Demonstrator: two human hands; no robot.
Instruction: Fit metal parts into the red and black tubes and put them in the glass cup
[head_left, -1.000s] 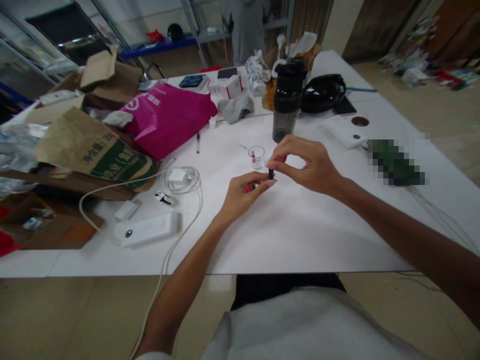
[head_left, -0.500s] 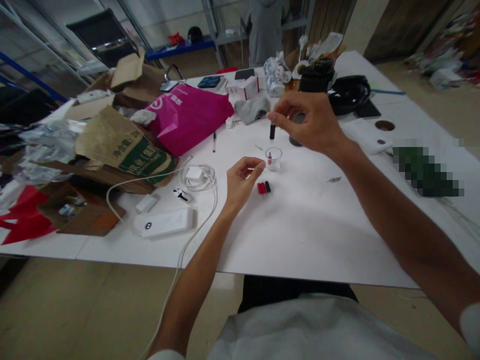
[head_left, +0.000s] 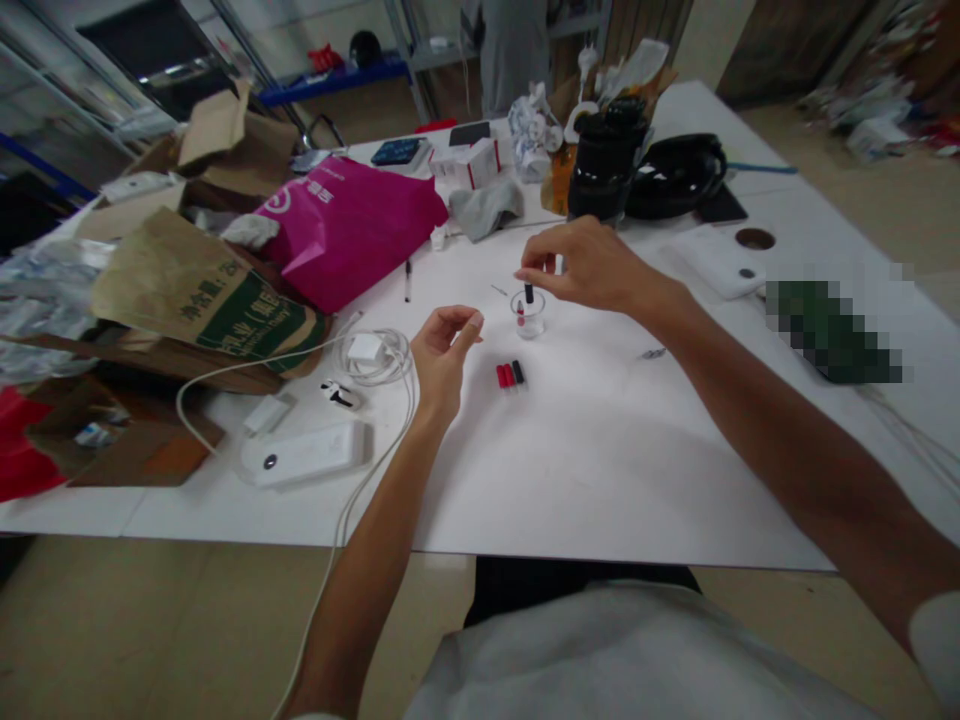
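My right hand [head_left: 574, 265] pinches a small black tube [head_left: 529, 293] by its top end and holds it upright at the mouth of a clear glass cup [head_left: 531, 326]. One small reddish tube [head_left: 520, 314] stands inside the cup. Left of the cup, my left hand [head_left: 444, 345] hovers with its fingers loosely curled and the thumb apart, holding nothing. On the white table [head_left: 585, 450] in front of the cup, two red tubes [head_left: 505, 377] and a black one [head_left: 517, 373] lie side by side with clear ends.
A pen [head_left: 408, 281], a coiled white cable [head_left: 375, 358] and a white power bank [head_left: 311, 455] lie to the left. Behind them are a magenta bag [head_left: 352, 230] and cardboard boxes. Black shiny items [head_left: 679, 175] stand at the back right. Silvery bits [head_left: 653, 353] lie at right.
My right hand has come down with the black tube, from above the cup to its mouth. My left hand has drawn away from the cup to the left. The view has shifted slightly.
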